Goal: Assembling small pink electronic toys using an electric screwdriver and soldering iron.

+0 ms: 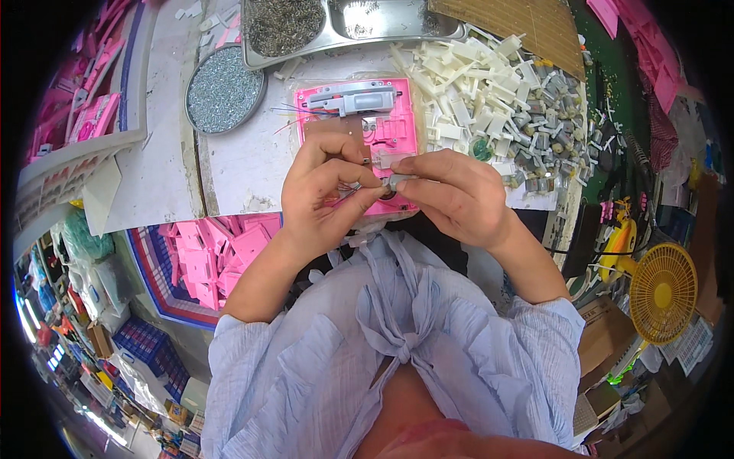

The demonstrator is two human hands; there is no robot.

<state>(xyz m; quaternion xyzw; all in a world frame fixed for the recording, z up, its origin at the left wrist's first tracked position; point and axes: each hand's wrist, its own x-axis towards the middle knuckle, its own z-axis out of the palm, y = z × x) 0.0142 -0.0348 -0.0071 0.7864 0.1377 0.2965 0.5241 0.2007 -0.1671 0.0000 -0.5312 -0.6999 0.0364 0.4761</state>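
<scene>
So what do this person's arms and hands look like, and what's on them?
The left hand and right hand are bare, with no gloves, rings or watch visible. The forearms are uncovered. Loose, crinkled pale-blue sleeves end near the elbows, matching the blouse.

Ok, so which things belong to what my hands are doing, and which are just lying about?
Apparently with the job:
pink plastic casing, beneath your left hand
small grey part, at your right hand
small silvery hardware, likely supplies

Probably just about:
yellow fan
cardboard box
dark-blue crate
</scene>
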